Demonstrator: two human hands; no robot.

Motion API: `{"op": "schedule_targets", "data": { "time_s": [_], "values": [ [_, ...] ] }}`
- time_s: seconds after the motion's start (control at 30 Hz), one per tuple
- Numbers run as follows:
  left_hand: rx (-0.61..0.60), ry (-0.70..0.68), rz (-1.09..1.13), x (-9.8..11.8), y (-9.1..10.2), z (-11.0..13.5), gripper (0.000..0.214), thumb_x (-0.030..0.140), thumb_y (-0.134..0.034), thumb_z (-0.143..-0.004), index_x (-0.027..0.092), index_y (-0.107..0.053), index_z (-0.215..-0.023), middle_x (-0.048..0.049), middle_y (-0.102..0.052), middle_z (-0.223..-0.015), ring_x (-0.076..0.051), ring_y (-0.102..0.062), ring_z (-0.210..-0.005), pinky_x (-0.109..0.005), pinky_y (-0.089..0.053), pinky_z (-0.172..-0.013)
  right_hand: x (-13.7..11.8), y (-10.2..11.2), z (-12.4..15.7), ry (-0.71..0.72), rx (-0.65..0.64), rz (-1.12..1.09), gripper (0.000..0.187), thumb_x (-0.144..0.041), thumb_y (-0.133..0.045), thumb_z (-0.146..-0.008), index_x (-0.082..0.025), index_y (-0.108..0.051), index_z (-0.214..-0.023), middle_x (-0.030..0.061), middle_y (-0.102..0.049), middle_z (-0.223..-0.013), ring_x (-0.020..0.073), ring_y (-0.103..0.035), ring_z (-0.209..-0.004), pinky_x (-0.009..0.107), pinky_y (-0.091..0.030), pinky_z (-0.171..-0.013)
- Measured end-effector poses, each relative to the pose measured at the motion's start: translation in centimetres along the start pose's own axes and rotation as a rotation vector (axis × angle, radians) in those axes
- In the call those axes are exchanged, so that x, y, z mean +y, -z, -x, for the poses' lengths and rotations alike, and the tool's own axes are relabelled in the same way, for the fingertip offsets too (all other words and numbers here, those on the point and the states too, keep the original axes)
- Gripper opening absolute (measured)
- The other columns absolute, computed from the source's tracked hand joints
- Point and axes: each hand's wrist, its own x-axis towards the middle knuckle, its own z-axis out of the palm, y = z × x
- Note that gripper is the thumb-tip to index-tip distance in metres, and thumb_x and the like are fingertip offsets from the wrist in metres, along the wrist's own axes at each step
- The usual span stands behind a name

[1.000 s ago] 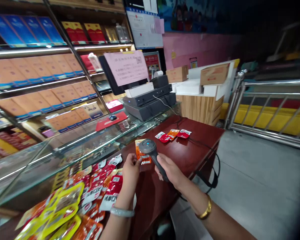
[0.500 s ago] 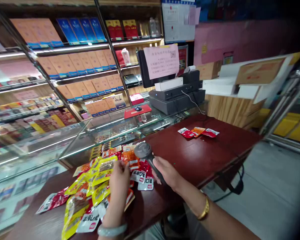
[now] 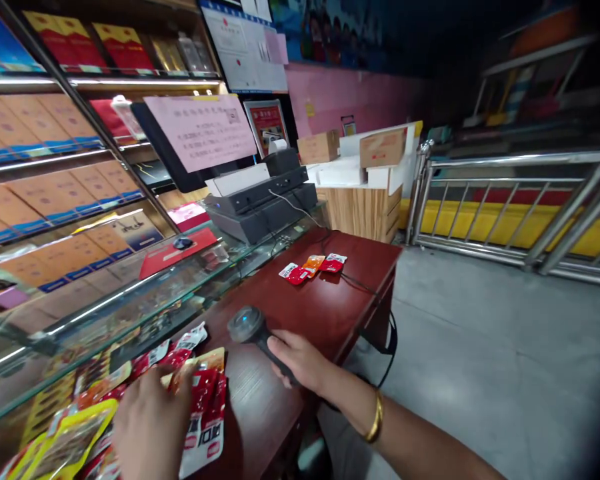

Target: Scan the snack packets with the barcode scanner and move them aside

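Note:
In my right hand [image 3: 300,360] is a dark handheld barcode scanner [image 3: 247,325], its round head pointing left over the table and a small blue light showing on it. The fingers are wrapped round its handle. My left hand [image 3: 153,413] is over a heap of snack packets at the lower left, fingers bent and slightly blurred. They appear to pinch a red snack packet [image 3: 209,400] with a white lower end; the fingertips are partly hidden. Beside that hand lies a yellow-edged packet [image 3: 70,440]. Farther along the table are three small packets [image 3: 313,267] in red and orange.
A glass display counter [image 3: 105,300] runs along the table's left side. On it stand a monitor with a pink notice [image 3: 203,130], a cash register [image 3: 265,207] and a mouse [image 3: 183,243]. Metal railings [image 3: 500,220] and grey floor are at the right.
The view has swung right, so the counter and table appear farther left. My left hand has shifted among the packets; my right hand still holds the scanner, now with its blue light visible.

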Motion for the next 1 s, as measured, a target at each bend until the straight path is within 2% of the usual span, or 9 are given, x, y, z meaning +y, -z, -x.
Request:
{"op": "schedule_targets", "data": {
  "time_s": [0.13, 0.23, 0.33, 0.43, 0.6, 0.7, 0.77, 0.87, 1.0],
  "values": [
    [-0.063, -0.267, 0.047, 7.4, -3.9, -1.9, 0.044, 0.055, -0.043, -0.090, 0.020, -0.065, -0.104, -0.0150, -0.070, -0.107, -0.032, -0.063, -0.108, -0.042, -0.047, -0.098, -0.9, 3.8, 0.5, 0.008, 0.099, -0.008, 0.054, -0.074, -0.051, -0.089, -0.021, -0.057, -0.093, -0.0079, -0.051, -0.059, 0.0069, -0.043, -0.043, 0.020, -0.034, -0.042],
    [-0.149, -0.376, 0.084, 13.2, -6.8, -3.1, 0.036, 0.045, -0.047, -0.092, 0.018, -0.067, -0.105, -0.0142, -0.072, -0.107, -0.031, -0.065, -0.105, -0.040, -0.048, -0.094, -1.6, 6.3, 0.7, 0.022, 0.183, -0.001, 0.054, -0.074, -0.051, -0.089, -0.020, -0.059, -0.098, -0.0083, -0.050, -0.057, 0.0075, -0.043, -0.043, 0.020, -0.033, -0.042],
    [-0.138, -0.463, 0.060, 18.2, -8.8, -4.2, 0.035, 0.030, -0.049, -0.092, 0.013, -0.064, -0.118, -0.0179, -0.069, -0.117, -0.031, -0.064, -0.111, -0.040, -0.047, -0.097, -2.1, 8.0, 1.0, 0.026, 0.264, -0.008, 0.059, -0.075, -0.051, -0.087, -0.019, -0.059, -0.105, -0.0094, -0.048, -0.054, 0.0083, -0.041, -0.041, 0.020, -0.034, -0.041],
    [-0.168, -0.510, 0.070, 21.6, -10.1, -5.5, 0.043, 0.024, -0.047, -0.093, 0.012, -0.058, -0.133, -0.0193, -0.063, -0.134, -0.032, -0.059, -0.124, -0.041, -0.045, -0.103, -2.3, 8.9, 1.2, 0.017, 0.303, -0.031, 0.063, -0.079, -0.050, -0.085, -0.019, -0.058, -0.103, -0.0099, -0.047, -0.051, 0.0086, -0.041, -0.039, 0.021, -0.035, -0.041],
    [-0.324, -0.642, 0.034, 23.8, -12.2, -9.7, 0.051, 0.026, -0.046, -0.097, 0.025, -0.050, -0.148, -0.0133, -0.043, -0.159, -0.029, -0.042, -0.145, -0.044, -0.040, -0.112, -1.9, 9.0, 0.9, 0.000, 0.307, -0.099, 0.068, -0.081, -0.053, -0.081, -0.019, -0.059, -0.107, -0.0096, -0.048, -0.053, 0.0083, -0.040, -0.040, 0.021, -0.035, -0.042],
    [-0.422, -0.743, -0.090, 24.6, -13.0, -12.6, 0.051, 0.029, -0.051, -0.094, 0.033, -0.053, -0.146, -0.0110, -0.033, -0.165, -0.033, -0.027, -0.153, -0.050, -0.036, -0.115, -1.6, 8.9, 0.5, -0.022, 0.310, -0.116, 0.071, -0.083, -0.055, -0.079, -0.019, -0.061, -0.107, -0.0095, -0.048, -0.052, 0.0085, -0.040, -0.040, 0.021, -0.032, -0.041],
    [-0.483, -0.793, -0.136, 24.9, -13.2, -14.2, 0.048, 0.030, -0.059, -0.090, 0.033, -0.060, -0.138, -0.0110, -0.041, -0.161, -0.033, -0.032, -0.151, -0.048, -0.036, -0.115, -1.5, 9.0, 0.4, -0.019, 0.303, -0.133, 0.071, -0.083, -0.056, -0.078, -0.019, -0.060, -0.107, -0.0096, -0.048, -0.052, 0.0083, -0.040, -0.040, 0.020, -0.032, -0.041],
    [-0.512, -0.796, -0.161, 24.9, -12.9, -15.1, 0.039, 0.027, -0.066, -0.083, 0.028, -0.068, -0.122, -0.0118, -0.062, -0.141, -0.027, -0.053, -0.136, -0.038, -0.041, -0.110, -1.5, 9.2, 0.4, -0.010, 0.296, -0.172, 0.069, -0.083, -0.055, -0.079, -0.019, -0.058, -0.106, -0.0099, -0.049, -0.052, 0.0078, -0.039, -0.038, 0.020, -0.033, -0.040],
    [-0.438, -0.676, -0.212, 22.9, -12.0, -13.7, 0.030, 0.028, -0.064, -0.084, 0.016, -0.065, -0.111, -0.0228, -0.067, -0.126, -0.034, -0.061, -0.124, -0.044, -0.044, -0.103, -1.5, 9.3, 0.6, -0.012, 0.301, -0.185, 0.067, -0.080, -0.056, -0.081, -0.019, -0.057, -0.110, -0.0101, -0.050, -0.052, 0.0081, -0.040, -0.037, 0.021, -0.036, -0.041]
  ]
}}
